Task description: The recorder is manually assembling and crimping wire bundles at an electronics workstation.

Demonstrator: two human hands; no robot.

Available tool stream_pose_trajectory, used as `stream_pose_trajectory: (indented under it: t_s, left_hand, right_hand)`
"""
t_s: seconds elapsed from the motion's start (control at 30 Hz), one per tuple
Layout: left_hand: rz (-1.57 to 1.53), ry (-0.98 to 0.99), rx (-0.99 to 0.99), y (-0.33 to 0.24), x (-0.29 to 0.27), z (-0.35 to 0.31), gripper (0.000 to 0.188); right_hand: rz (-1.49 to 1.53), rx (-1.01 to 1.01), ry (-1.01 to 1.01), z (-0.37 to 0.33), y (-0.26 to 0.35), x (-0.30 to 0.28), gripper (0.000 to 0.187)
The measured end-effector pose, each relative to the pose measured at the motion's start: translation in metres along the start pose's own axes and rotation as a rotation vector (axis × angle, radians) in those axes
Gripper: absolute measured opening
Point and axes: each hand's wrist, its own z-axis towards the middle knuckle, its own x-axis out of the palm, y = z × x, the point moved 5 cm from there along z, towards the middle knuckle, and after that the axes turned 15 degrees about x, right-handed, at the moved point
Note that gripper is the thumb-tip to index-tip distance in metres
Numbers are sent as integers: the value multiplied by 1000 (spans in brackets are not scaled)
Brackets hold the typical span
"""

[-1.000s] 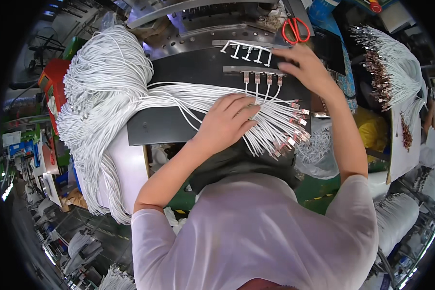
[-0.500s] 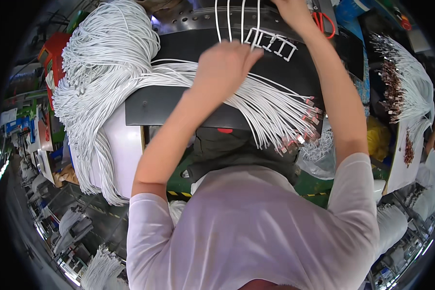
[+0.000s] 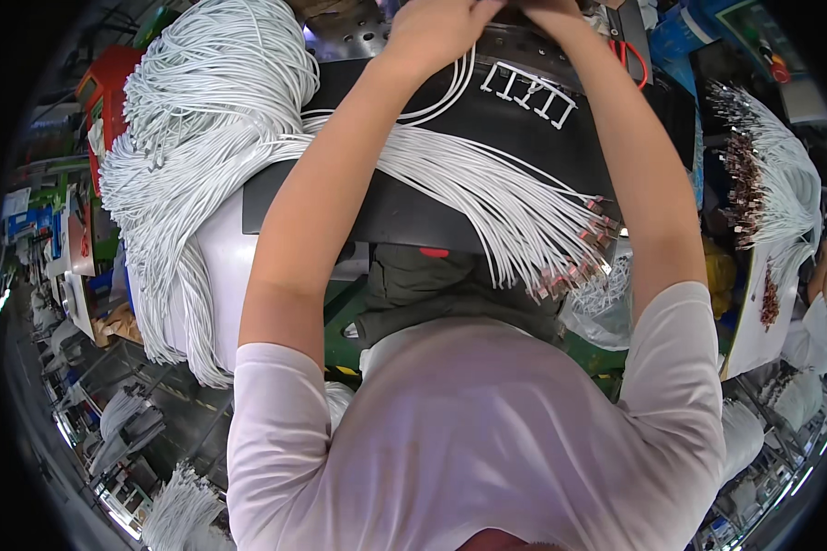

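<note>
My left hand [image 3: 439,31] is at the far edge of the work surface, over the metal fixture, fingers drawn together. What its fingertips hold is hidden at the top of the picture. A few white cables [image 3: 461,81] curve up from the black mat and disappear beside this hand. Close by on its right, my right hand [image 3: 549,9] is cut off by the upper edge, so its fingers are hidden. Beneath my forearms, a fanned bundle of white cables [image 3: 469,170] lies across the mat, its metal connector ends toward the right. A white plastic moulded frame [image 3: 530,95] with several prongs lies near the fixture.
A large heap of white cables [image 3: 216,83] fills the left side and hangs over the table edge. Red-handled scissors [image 3: 630,57] lie right of my right forearm. More cables with brown ends [image 3: 767,174] stand at far right. A perforated metal fixture [image 3: 363,39] borders the far side.
My left hand has moved up and away over the metal fixture, close to my right hand. The few upright cables now bend in a curve toward it. The view has shifted slightly.
</note>
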Motion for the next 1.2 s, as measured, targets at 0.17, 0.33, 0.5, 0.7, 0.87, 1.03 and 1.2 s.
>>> stream_pose_trajectory:
  t_s: [0.17, 0.33, 0.5, 0.7, 0.87, 1.03, 1.2]
  left_hand:
    - [280, 20, -32, 33, -7, -14, 37]
    - [476, -206, 198, 33, 8, -11, 44]
    - [730, -195, 90, 32, 21, 2, 58]
    - [599, 26, -158, 64, 36, 3, 44]
    - [534, -269, 153, 4, -10, -29, 34]
    - [-1232, 177, -303, -81, -21, -204, 29]
    - [-1411, -258, -891, -83, 27, -354, 32]
  right_hand:
    - [-320, -336, -91, -60, 49, -1, 54]
    - [-307, -228, -33, -59, 56, -2, 58]
    - [-351, -129, -71, -65, 59, -5, 51]
    - [-507, 232, 136, -56, 40, 17, 37]
    - [-212, 209, 186, -78, 30, -16, 32]
    - [251, 236, -396, -239, -23, -153, 17]
    - [13, 576, -372, -420, -63, -161, 17]
